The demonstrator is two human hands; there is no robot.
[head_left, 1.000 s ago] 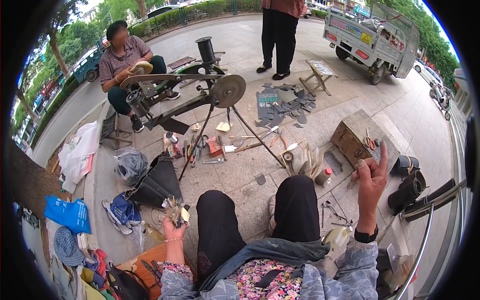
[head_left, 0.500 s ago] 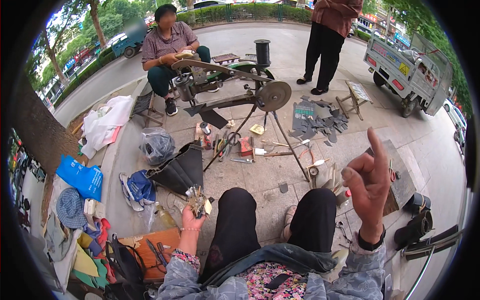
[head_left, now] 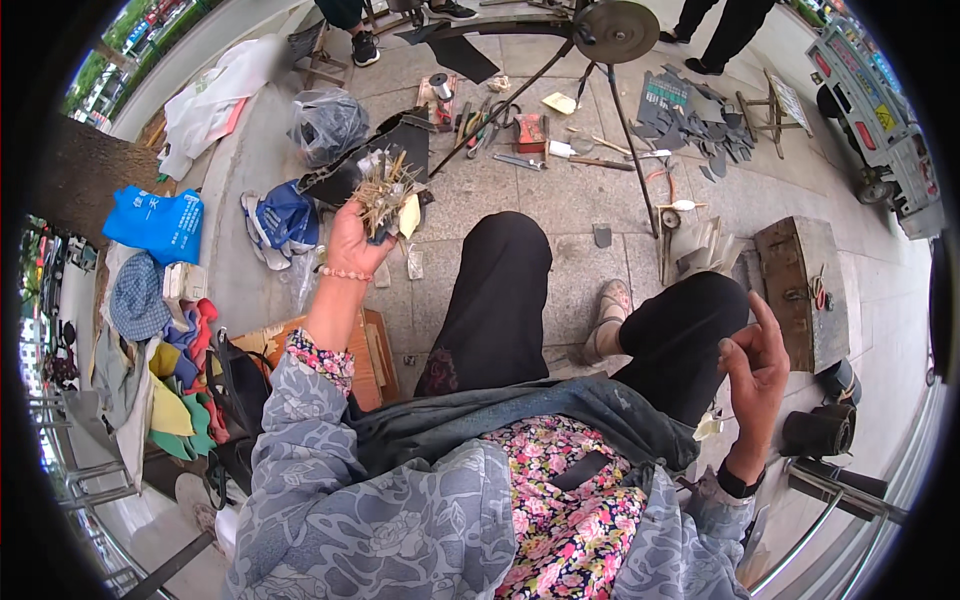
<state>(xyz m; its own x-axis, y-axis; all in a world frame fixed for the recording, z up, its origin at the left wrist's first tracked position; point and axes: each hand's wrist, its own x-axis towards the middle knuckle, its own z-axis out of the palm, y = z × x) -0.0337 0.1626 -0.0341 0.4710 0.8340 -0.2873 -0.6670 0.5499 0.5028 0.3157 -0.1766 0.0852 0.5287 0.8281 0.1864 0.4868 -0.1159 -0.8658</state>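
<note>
My left hand, with a beaded bracelet at the wrist, is raised to the left of my left knee. Its fingers are closed around a bristly clump of straw-coloured bits, with a pale yellowish flap sticking out at the side. What exactly the clump is made of is too fine to tell. Beyond it lies a dark open bag. My right hand hovers beside my right knee with its index finger and thumb stretched apart, the other fingers curled, and nothing in it. A wooden box stands just past it.
A machine on thin legs with a round wheel stands ahead. Hand tools and a red box lie beneath it. Dark scraps are spread at the far right. A blue bag, a checked hat and cloth pieces lie left.
The view has tipped downward, so the seated person's upper body has left the frame. My left hand has risen with the clump; my right hand has dropped toward the knee.
</note>
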